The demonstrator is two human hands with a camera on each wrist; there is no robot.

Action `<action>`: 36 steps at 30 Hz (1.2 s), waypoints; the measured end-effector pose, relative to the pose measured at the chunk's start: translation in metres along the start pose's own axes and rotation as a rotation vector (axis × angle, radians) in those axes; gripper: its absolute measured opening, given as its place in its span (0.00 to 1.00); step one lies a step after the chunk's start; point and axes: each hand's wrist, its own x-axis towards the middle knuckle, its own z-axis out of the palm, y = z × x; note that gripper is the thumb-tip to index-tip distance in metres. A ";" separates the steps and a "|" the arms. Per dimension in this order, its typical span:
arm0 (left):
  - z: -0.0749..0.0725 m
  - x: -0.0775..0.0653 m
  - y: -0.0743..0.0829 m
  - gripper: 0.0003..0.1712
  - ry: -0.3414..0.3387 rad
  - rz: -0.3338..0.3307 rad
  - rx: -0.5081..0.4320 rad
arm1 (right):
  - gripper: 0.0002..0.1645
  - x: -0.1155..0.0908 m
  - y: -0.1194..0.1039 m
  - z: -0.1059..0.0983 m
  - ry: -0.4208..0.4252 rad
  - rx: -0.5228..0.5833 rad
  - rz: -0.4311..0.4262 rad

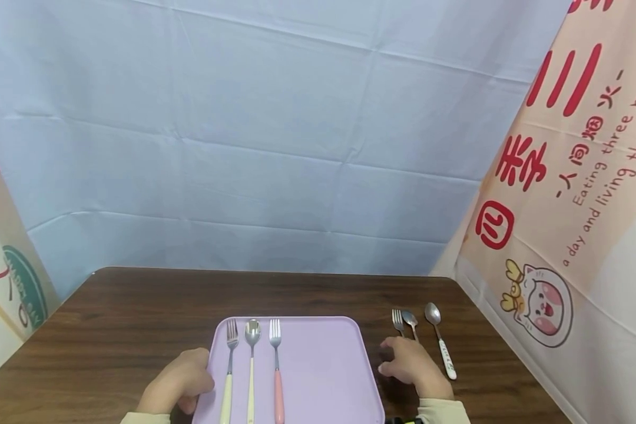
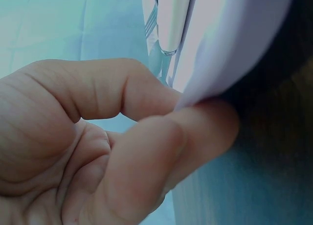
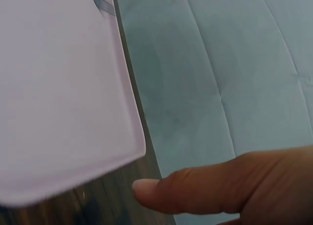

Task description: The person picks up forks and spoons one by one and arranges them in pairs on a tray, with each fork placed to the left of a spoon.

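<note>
At the left edge of a lilac tray [image 1: 328,371], my left hand [image 1: 180,380] pinches the rim; the left wrist view has the rim between thumb and finger. On the tray's left half lie a fork with a pale yellow handle [image 1: 227,394], a spoon with a cream handle [image 1: 251,377] and a fork with a pink handle [image 1: 278,388], side by side. My right hand [image 1: 412,366] is just right of the tray, thumb and finger apart, over a fork [image 1: 397,320] and a spoon [image 1: 410,318] whose handles it hides. Whether it touches them cannot be told.
A spoon with a white patterned handle [image 1: 445,356] lies right of my right hand. The dark wooden table [image 1: 138,306] is bounded by a pale blue cloth [image 1: 275,176] behind and a printed cloth [image 1: 577,235] on the right.
</note>
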 end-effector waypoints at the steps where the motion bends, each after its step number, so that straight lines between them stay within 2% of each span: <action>1: 0.000 0.000 0.000 0.06 0.001 0.001 0.004 | 0.24 0.000 0.003 -0.001 -0.004 0.015 0.011; 5: 0.000 0.001 0.000 0.05 0.000 0.005 0.014 | 0.27 -0.002 0.012 -0.004 -0.028 0.033 0.069; 10: 0.000 0.000 0.001 0.05 -0.004 0.002 0.006 | 0.28 -0.003 0.022 -0.007 0.011 -0.003 0.082; 16: 0.000 0.000 0.000 0.05 0.001 0.005 0.005 | 0.18 -0.004 0.032 -0.011 0.054 -0.015 0.072; 20: 0.000 0.000 -0.001 0.05 0.000 -0.002 0.022 | 0.12 -0.006 0.038 -0.012 0.052 0.006 0.103; 26: 0.001 0.001 -0.001 0.05 0.001 0.006 0.019 | 0.11 -0.009 0.046 -0.013 0.020 0.021 0.183; 36: 0.000 -0.001 0.000 0.05 0.016 0.017 0.053 | 0.11 -0.008 0.052 -0.009 0.042 0.076 0.194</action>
